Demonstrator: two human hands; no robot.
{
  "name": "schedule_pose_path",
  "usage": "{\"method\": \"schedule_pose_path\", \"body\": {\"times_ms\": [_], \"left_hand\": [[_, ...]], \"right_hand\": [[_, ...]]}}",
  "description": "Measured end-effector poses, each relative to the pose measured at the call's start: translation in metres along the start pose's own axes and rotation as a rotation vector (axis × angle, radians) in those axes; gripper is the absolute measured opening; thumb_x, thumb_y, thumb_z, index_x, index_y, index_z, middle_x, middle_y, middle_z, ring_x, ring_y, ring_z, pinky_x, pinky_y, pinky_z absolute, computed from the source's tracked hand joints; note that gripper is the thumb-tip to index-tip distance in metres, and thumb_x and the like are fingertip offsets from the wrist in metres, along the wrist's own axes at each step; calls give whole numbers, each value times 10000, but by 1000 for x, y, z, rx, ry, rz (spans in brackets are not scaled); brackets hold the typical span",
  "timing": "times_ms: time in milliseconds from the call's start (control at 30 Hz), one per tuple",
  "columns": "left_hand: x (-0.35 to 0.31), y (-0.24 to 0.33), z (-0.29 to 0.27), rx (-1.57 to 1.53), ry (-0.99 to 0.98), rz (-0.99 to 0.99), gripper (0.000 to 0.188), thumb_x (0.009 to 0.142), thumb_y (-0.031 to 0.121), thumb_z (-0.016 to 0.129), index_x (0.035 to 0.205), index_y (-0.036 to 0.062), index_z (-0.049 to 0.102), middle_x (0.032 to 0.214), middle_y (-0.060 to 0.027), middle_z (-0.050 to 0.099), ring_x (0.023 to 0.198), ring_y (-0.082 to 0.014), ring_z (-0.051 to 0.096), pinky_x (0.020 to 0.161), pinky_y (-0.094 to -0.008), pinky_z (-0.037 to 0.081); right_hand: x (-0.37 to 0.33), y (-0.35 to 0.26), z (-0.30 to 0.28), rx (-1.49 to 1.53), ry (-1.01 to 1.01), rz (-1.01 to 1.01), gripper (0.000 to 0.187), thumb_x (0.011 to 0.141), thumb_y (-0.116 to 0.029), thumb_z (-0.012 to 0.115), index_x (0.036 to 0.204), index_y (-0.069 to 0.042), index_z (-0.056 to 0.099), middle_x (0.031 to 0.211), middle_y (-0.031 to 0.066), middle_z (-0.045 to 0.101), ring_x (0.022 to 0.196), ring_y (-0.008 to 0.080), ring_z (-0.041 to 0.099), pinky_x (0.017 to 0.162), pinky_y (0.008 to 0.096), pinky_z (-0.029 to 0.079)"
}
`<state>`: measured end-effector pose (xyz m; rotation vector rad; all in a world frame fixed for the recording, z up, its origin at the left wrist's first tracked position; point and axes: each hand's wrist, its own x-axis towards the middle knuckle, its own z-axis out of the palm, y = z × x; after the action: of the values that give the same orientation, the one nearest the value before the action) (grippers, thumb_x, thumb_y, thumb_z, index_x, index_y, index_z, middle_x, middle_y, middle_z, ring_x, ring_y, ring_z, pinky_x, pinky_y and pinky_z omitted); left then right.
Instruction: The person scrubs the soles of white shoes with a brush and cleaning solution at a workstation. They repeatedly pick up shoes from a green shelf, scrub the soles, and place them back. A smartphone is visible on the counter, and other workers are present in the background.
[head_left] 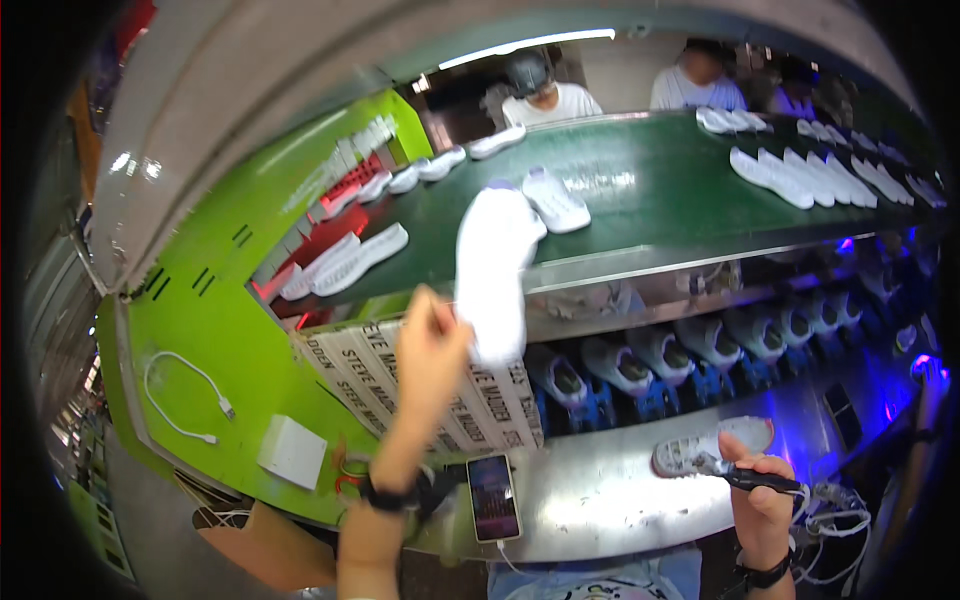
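My left hand (435, 340) is raised over the near edge of the green belt, its fingers closed at the side of a long white shoe sole (492, 280). That sole is bright and somewhat blurred. Just behind it, another white sole (560, 202) lies on the belt. At the lower right, my right hand (762, 500) is wrapped round a black-handled tool (750, 479) with a pale tip. The tip is at a greyish-white shoe sole (690, 455) lying on the metal bench; whether it touches is unclear.
White soles (360, 258) line the green belt (650, 200). Beneath it stands a row of shoes (618, 365). A phone (494, 500), white box (292, 452) and cable (190, 370) lie nearby. White cords (835, 525) coil at right. People (550, 100) sit opposite.
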<state>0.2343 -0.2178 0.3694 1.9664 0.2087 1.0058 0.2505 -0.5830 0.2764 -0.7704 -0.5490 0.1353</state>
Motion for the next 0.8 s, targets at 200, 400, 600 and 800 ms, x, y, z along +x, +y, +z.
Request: {"method": "schedule_pose_path", "body": {"times_ms": [200, 400, 600, 800], "left_hand": [[-237, -15, 68, -311, -58, -217, 181, 816, 6, 646, 793, 13, 467, 1065, -130, 586, 748, -91, 558, 582, -195, 475], [-264, -99, 23, 30, -123, -153, 257, 964, 180, 406, 1115, -17, 472, 1157, -155, 565, 898, -196, 516, 877, -324, 440], [-274, -145, -11, 271, -180, -91, 263, 939, 167, 423, 1112, -25, 475, 1189, -151, 578, 973, -259, 413, 903, -353, 396], [-276, -145, -14, 426, -41, -177, 252, 935, 159, 413, 1060, -5, 557, 1134, -145, 607, 985, -257, 439, 942, -367, 366]], "right_hand": [[-7, 74, 26, 185, 202, 533, 358, 824, -58, 598, 1178, -37, 549, 1178, 145, 595, 1142, 290, 536, 957, 485, 427], [-22, 90, -6, 290, 417, 626, 361, 845, -39, 581, 1198, 8, 521, 1147, 156, 592, 1070, 255, 557, 933, 415, 432], [-30, 91, -21, 258, 382, 809, 346, 839, -32, 572, 1179, 13, 532, 1136, 149, 598, 1056, 268, 562, 930, 424, 432], [-35, 84, -26, 284, 395, 795, 343, 838, -34, 574, 1178, -9, 542, 1126, 149, 604, 1043, 275, 575, 934, 439, 433]]}}
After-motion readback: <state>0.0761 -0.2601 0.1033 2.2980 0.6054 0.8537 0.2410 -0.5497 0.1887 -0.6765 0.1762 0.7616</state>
